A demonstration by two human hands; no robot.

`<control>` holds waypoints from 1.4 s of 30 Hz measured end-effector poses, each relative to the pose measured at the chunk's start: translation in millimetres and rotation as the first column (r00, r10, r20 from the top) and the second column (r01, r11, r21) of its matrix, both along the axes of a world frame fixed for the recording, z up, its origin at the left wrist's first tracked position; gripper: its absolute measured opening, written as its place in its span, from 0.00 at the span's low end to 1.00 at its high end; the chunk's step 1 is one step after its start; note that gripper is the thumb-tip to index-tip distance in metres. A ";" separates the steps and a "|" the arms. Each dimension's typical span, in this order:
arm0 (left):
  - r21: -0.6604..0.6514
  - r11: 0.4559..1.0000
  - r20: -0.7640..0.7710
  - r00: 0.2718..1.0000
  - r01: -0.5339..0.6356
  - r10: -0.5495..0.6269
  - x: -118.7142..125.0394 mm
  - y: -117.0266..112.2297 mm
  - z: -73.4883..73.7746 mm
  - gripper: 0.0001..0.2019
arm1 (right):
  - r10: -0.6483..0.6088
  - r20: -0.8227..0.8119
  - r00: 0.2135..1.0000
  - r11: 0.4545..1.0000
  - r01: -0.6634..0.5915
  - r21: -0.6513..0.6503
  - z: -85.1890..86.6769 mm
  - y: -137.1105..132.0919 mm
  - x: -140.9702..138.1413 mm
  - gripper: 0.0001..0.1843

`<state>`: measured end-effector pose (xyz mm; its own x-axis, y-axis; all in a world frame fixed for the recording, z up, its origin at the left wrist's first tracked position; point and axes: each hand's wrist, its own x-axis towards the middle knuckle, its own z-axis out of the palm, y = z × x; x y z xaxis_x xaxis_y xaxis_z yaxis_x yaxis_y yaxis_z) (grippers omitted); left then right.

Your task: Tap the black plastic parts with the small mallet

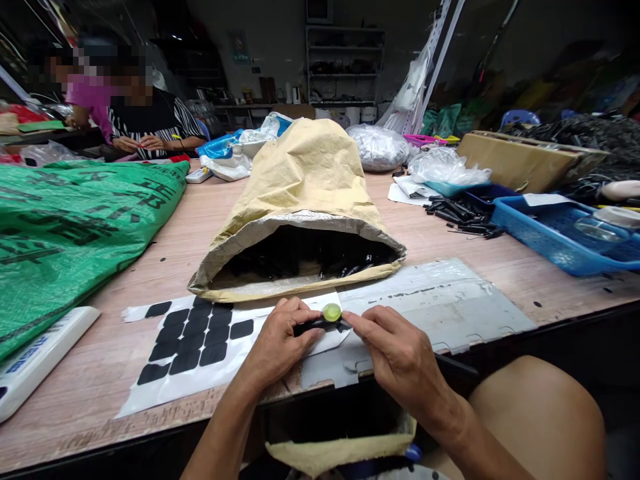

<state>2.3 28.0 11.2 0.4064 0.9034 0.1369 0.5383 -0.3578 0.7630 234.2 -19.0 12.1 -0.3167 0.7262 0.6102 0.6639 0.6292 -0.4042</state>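
My left hand (280,340) pinches a slim black plastic piece (307,327) between thumb and fingers. A round yellow-green disc (332,312) sits at its right end. The fingertips of my right hand (400,350) close on that same end, at the disc's right edge, with the other fingers curled. Beneath and left of my left hand lies a white sheet (250,343) bearing rows of black rounded-square stickers (215,335). Just beyond both hands, a tan woven sack (305,173) lies with its mouth towards me, full of dark glossy pieces.
At left are a green woven sack (85,233) and a long white box (45,360). A grey board (425,300) lies at right, with loose black pieces (465,213) and a blue basket (555,243) beyond. Another sack (345,447) opens below the table edge. A person (155,123) sits back left.
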 end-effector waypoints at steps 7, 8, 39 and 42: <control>0.013 0.999 -0.030 0.999 -0.045 0.045 1.0 -0.1 -3.2 0.08 | -0.020 -0.034 0.999 1.000 0.020 0.020 3.5 -3.8 6.8 0.28; 0.013 0.999 -0.037 0.998 -0.045 0.046 1.2 0.2 -3.1 0.08 | -0.021 -0.008 1.000 1.000 0.021 0.002 1.1 -3.3 7.2 0.28; -0.043 0.997 -0.083 0.995 -0.064 0.060 2.4 -4.0 6.2 0.15 | -0.411 0.152 0.899 0.912 0.406 0.060 -28.5 29.8 51.1 0.12; -0.041 0.996 -0.075 0.995 -0.073 0.070 2.6 -4.8 4.2 0.08 | -0.409 0.152 0.900 0.912 0.406 0.057 -29.3 29.8 51.4 0.12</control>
